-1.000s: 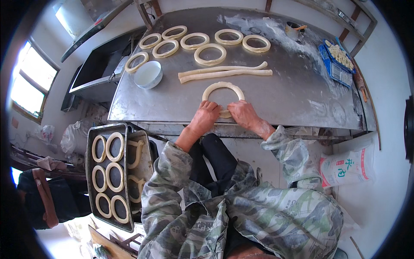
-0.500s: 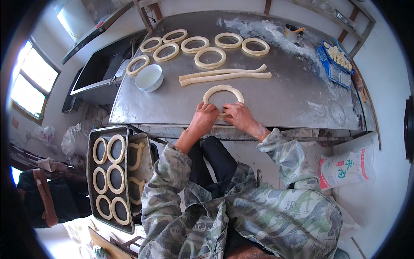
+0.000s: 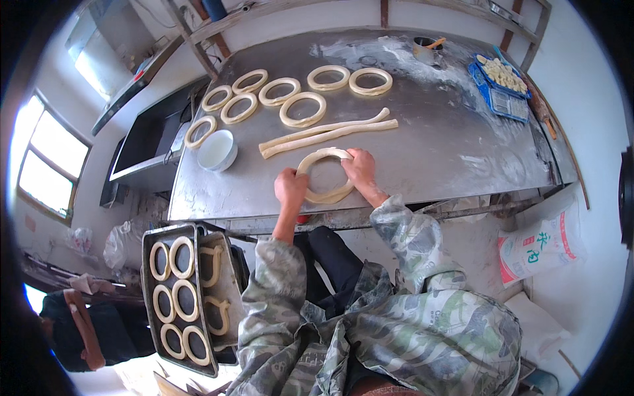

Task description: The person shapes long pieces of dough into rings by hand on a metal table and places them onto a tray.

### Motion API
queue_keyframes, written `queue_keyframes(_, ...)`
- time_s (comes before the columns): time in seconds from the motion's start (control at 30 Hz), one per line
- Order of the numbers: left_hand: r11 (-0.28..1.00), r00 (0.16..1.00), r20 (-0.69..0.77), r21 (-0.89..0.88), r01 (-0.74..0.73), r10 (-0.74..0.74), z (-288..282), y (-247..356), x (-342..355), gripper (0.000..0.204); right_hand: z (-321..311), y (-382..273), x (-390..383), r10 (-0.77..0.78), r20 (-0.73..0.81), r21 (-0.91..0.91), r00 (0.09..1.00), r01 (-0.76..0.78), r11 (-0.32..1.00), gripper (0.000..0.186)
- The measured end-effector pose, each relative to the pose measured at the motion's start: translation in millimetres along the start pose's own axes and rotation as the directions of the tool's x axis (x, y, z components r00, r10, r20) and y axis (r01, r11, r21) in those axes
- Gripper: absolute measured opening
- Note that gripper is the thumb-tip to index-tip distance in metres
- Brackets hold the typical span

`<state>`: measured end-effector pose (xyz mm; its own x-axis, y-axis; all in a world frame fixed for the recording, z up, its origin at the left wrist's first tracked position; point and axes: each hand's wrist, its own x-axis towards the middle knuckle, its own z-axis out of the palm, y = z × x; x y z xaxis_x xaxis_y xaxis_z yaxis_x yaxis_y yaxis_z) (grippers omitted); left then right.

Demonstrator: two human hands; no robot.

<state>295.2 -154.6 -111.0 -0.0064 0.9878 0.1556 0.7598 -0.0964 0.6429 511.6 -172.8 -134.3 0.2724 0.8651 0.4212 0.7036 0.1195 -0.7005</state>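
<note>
A pale dough ring (image 3: 319, 158) lies on the metal table (image 3: 429, 145) near its front edge. My left hand (image 3: 290, 187) rests on the ring's left side, fingers curled against the dough. My right hand (image 3: 360, 168) presses on its right side. Just beyond the ring lie two long dough ropes (image 3: 330, 132) side by side. Several finished dough rings (image 3: 303, 109) are lined up farther back toward the left.
A small white bowl (image 3: 217, 150) stands left of the ropes. A dark baking tray (image 3: 185, 297) holding several dough rings sits below the table at my left. A blue tray (image 3: 503, 84) of small dough pieces and a cup (image 3: 424, 51) are at the far right. A white sack (image 3: 538, 247) leans lower right.
Both hands have slid from the ring's near edge outward, the left onto its left side and the right up its right side. The ring looks rounder and closed.
</note>
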Motion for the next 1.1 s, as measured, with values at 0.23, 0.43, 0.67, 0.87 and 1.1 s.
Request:
queue_keyframes(0.23, 0.208, 0.796, 0.594, -0.769, 0.605, -0.119, -2, 13, -14, 0.031, -49, 4, -10, 0.329, 0.685, 0.696, 0.65, -0.718, -0.029, 0.028)
queue_keyframes(0.43, 0.305, 0.742, 0.662, -0.732, 0.609, 0.107, 42, 113, 4, 0.035, -142, 51, 15, 0.39, 0.515, 0.806, 0.764, -0.586, 0.082, 0.036)
queue_keyframes(0.67, 0.419, 0.645, 0.661, -0.747, 0.516, 0.383, 115, 235, 96, 0.031, -229, 122, 89, 0.488, 0.295, 0.872, 0.821, -0.441, 0.215, 0.042)
queue_keyframes(0.87, 0.858, 0.844, 0.163, -0.154, -0.49, 0.512, 131, 211, 111, 0.029, -248, 201, 73, 0.523, -0.181, 0.081, 0.833, -0.518, 0.852, 0.043)
queue_keyframes(1.1, 0.652, 0.697, 0.148, 0.259, -0.712, 0.702, 69, 78, 75, 0.027, -131, 115, 57, -0.224, -0.135, -0.176, 0.965, 0.199, 0.964, 0.037)
